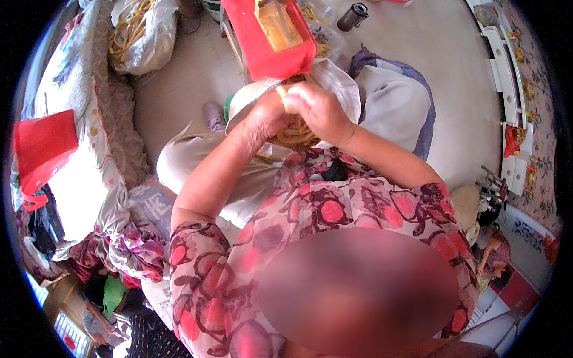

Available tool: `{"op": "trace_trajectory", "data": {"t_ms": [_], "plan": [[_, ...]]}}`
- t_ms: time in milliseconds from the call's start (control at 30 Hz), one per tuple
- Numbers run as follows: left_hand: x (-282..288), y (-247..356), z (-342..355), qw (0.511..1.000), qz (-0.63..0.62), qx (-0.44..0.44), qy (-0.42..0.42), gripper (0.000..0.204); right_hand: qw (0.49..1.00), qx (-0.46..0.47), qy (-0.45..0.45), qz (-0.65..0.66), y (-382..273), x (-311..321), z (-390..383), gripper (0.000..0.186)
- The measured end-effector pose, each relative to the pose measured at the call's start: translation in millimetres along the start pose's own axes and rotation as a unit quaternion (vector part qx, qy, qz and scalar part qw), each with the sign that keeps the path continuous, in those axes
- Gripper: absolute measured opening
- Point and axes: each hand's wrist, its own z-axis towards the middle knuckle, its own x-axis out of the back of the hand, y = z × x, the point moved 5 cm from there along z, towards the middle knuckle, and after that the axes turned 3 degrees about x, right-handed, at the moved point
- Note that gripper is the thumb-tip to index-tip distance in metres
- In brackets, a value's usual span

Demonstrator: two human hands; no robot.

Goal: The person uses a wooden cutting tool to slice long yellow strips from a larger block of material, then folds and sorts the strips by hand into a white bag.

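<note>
Both my hands meet over my lap, fingers closed and close together. My left hand (270, 114) and my right hand (319, 113) grip a pale yellow, straw-like strip (283, 94), a short piece of which shows between them. Below and behind them lies a bundle of tan, straw-like strips (296, 135), partly covered by my wrists. A white cloth (337, 80) is spread across my lap under the hands. Just beyond them stands a red cloth-covered support (256, 45) with a yellowish wooden block (278, 28) on top. My fingertips are partly hidden.
At the far left, a clear plastic bag (146, 48) holds more tan strips. A dark bottle (353, 17) is on the floor at the far side. A bed (83, 137) with a red bag (46, 146) runs along the left. White furniture (507, 77) lines the right wall.
</note>
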Motion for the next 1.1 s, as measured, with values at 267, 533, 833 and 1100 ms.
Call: {"op": "trace_trajectory", "data": {"t_ms": [267,533,833,1100], "plan": [[-21,54,-25,0.665,0.703,-0.216,0.131,0.016,0.985,-0.133,0.106,0.043,57,14,16,0.013],[-33,79,-42,0.693,0.573,-0.414,0.142,0.027,0.759,-0.389,-0.030,0.521,36,-18,7,0.028],[-11,60,-19,0.964,0.189,-0.180,0.039,0.020,0.996,-0.038,-0.021,-0.072,11,23,27,0.022],[-18,67,-23,0.981,0.117,-0.155,0.004,0.022,0.960,-0.190,-0.073,0.194,24,28,38,0.016]]}}
